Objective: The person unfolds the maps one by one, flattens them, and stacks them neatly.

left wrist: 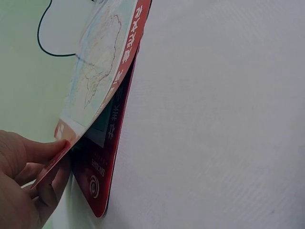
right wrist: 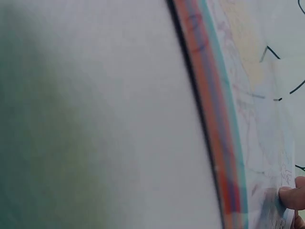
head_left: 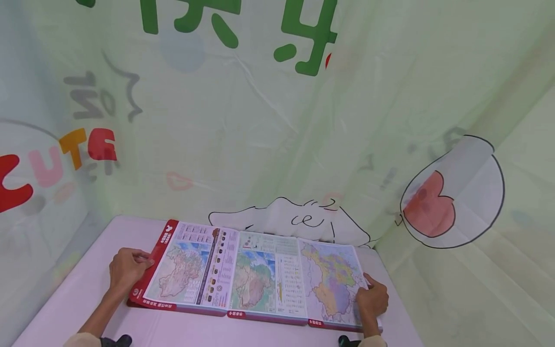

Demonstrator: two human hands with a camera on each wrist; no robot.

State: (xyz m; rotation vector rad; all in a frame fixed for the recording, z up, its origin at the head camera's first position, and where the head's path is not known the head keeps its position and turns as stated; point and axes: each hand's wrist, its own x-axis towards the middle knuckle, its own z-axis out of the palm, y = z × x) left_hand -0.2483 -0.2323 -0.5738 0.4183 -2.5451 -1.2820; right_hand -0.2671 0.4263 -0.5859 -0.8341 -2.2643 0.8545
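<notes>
A fold-out map booklet [head_left: 256, 284] lies spread across the table, with map panels side by side and a red border at its left. At that left edge, my left hand [head_left: 125, 270] pinches the red margin between thumb and fingers. In the left wrist view the pinched map sheet [left wrist: 102, 78] is lifted and bent, apart from a dark red lower layer [left wrist: 100, 186] beneath. My right hand [head_left: 374, 296] grips the right edge, beside the panel with the coloured regions. Its thumb [right wrist: 291, 196] lies on the face of the sheet in the right wrist view; the other fingers are mostly hidden.
The pale table [head_left: 182, 332] is bounded by hanging light-green cloth [head_left: 260, 144] at the back and sides, printed with green characters and cartoon drawings. The booklet's far edge lies close to the back cloth.
</notes>
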